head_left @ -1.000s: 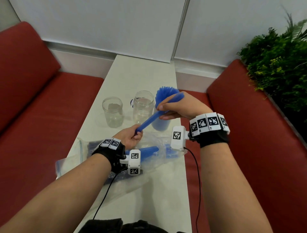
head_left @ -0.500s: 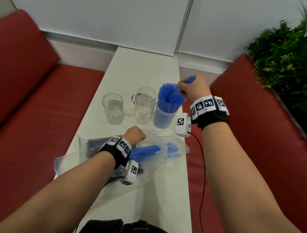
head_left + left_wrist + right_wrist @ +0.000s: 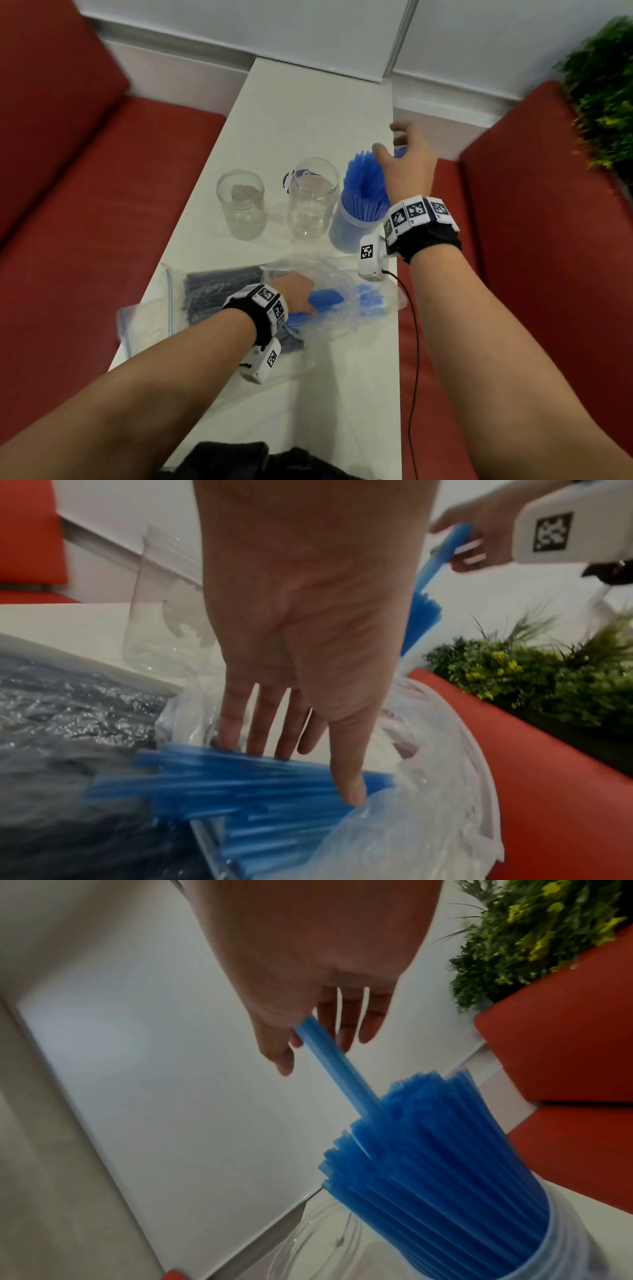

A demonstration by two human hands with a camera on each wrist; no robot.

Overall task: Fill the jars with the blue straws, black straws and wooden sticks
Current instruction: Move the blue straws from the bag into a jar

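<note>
- The far half of the white table (image 3: 318, 102) lies bare up to the wall.
- Three jars stand in a row across the middle: the left jar (image 3: 241, 205), the middle jar (image 3: 313, 198), and the jar packed with blue straws (image 3: 359, 202) at the right edge.
- Gaps between the jars are narrow.
- Plastic bags (image 3: 329, 291) cover the near strip.
- The front right corner of the table is open.

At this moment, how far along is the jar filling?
Done: one jar is packed with blue straws. In hand: the right hand pinches one more blue straw going into that jar, while the left hand reaches the loose blue straws in the plastic bag. Left: two jars are empty, black straws still bagged; no wooden sticks discernible.
</note>
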